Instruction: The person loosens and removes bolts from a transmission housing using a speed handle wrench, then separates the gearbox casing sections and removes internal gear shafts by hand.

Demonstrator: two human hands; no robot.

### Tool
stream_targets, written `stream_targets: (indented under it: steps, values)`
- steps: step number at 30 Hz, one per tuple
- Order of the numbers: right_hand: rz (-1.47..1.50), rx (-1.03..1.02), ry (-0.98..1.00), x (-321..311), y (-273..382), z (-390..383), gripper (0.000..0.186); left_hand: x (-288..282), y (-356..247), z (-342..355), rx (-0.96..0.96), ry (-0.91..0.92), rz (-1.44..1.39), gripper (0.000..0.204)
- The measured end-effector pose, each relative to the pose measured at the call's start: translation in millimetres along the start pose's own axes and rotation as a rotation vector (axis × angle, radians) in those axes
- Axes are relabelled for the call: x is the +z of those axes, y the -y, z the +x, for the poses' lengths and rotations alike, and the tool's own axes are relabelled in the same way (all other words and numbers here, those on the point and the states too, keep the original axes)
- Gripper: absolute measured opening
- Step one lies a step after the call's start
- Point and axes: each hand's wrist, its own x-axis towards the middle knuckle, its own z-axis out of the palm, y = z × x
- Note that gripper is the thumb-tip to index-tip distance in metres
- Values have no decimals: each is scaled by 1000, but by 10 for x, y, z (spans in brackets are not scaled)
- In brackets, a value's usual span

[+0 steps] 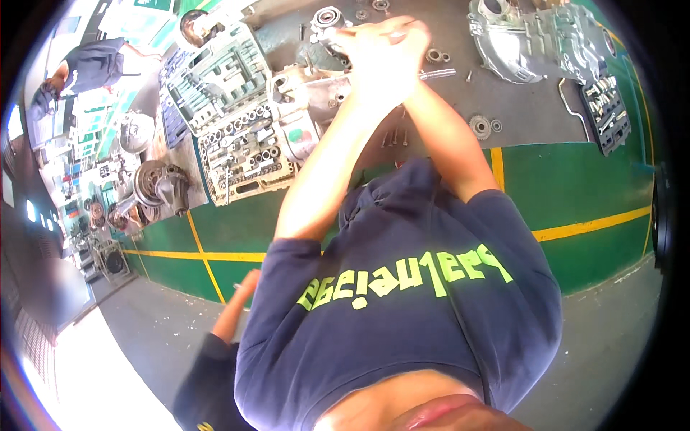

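Note:
Both my forearms reach forward over the grey bench, and my hands meet at its far middle, overlapping and washed out by light. My left hand and my right hand look closed together, fingers bent; what they hold, if anything, is hidden. Just left of them stands a metal part with a round bearing. Beneath my left forearm lies a cast metal housing, partly covered. A shiny metal rod sticks out to the right beside my wrists; I cannot tell whether it is held.
An open socket set case lies left of the housing. At the right are a large gearbox casing and a black tool tray. Small gears lie near the bench edge. Another person's arm is close at my left; a further person stands far left.

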Motion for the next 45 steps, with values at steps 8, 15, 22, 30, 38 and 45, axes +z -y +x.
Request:
stream_targets:
  steps: [8,15,22,30,38,45]
  values:
    - [159,16,11,-851,-72,-684,26,-365,361,-79,-816,-81,-1303,15]
    - [-75,460,-576,-1748,-1462,-1351,26,-459,-192,339,-876,-333,-1358,33]
    - [-1064,668,-242,-1367,-2080,-1872,51,-1007,-510,197,-766,-447,-1022,41]
    - [-1296,592,-167,-1388,-2302,-1788,37,-1086,-187,-862,-926,-483,-1040,46]
    - [-1543,451,-80,-1242,-2298,-1877,28,-610,-72,-1556,-1106,-396,-746,44]
    - [-1284,658,-106,-1250,-2168,-1939,29,-496,79,-1966,-1076,-338,-666,43]
